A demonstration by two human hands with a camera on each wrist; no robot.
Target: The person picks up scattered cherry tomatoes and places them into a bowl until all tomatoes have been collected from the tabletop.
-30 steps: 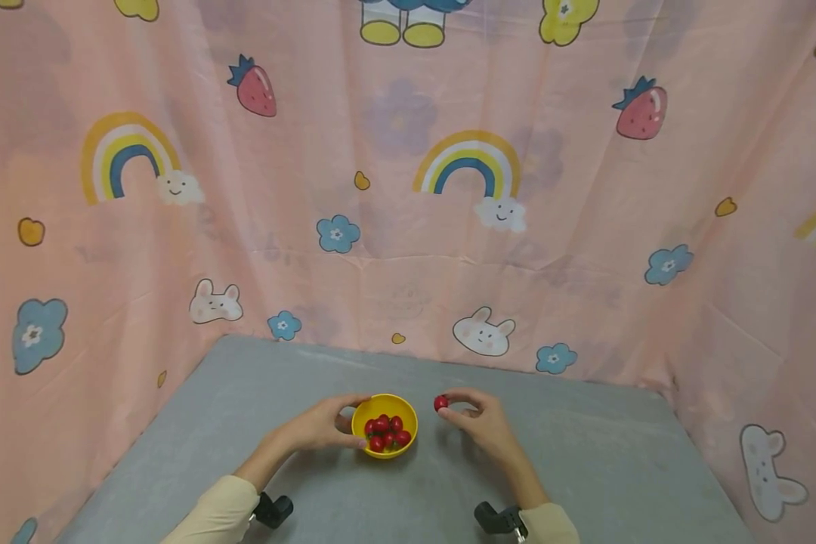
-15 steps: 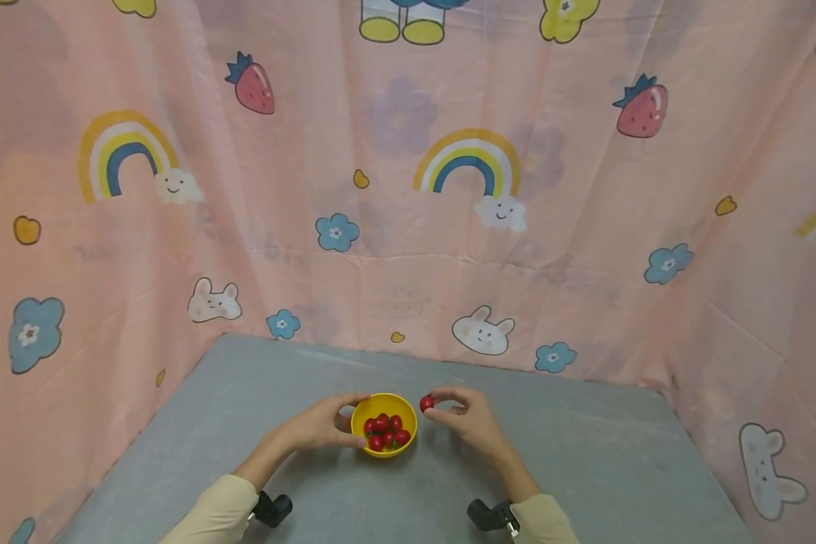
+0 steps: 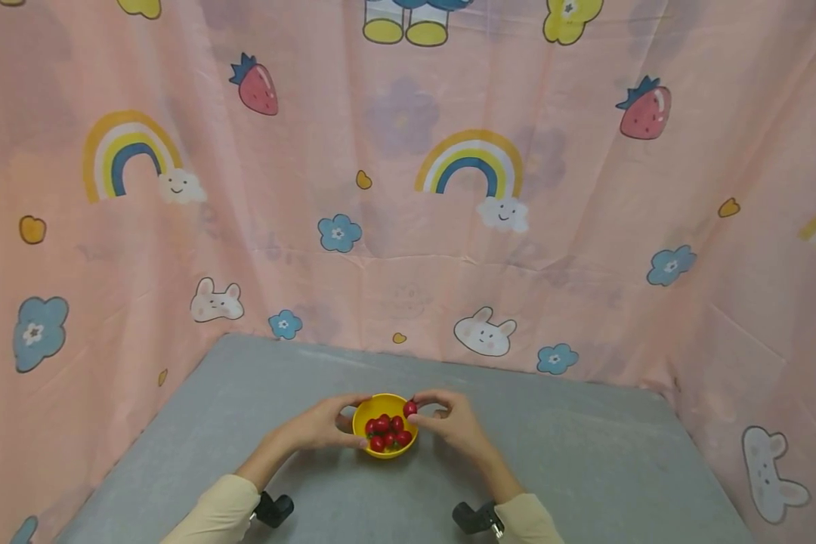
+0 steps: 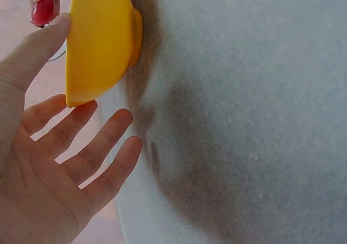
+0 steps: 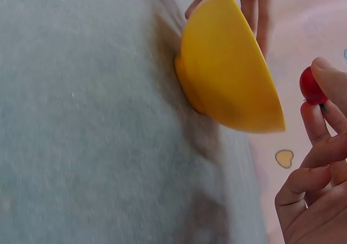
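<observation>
A yellow bowl point(image 3: 384, 405) stands on the grey table with several red cherry tomatoes point(image 3: 382, 424) inside. My left hand point(image 3: 318, 425) holds the bowl from its left side, thumb at the near rim and fingers spread along the far side. Between thumb and fingertips, my right hand point(image 3: 461, 429) pinches one cherry tomato point(image 3: 410, 409) above the bowl's right rim. In the right wrist view this tomato point(image 5: 312, 87) shows a bit of green stem and is higher than the rim. The left wrist view shows the bowl's outer wall point(image 4: 100, 43) and foot.
The grey table point(image 3: 585, 453) extends around the bowl and ends at a pink patterned curtain point(image 3: 408, 287) behind and at both sides. Black wrist cameras are strapped at the left sleeve point(image 3: 217, 506) and the right sleeve point(image 3: 527, 517).
My right hand has moved left with the cherry tomato, from beside the bowl to over its right rim. The left hand and the bowl have stayed in place.
</observation>
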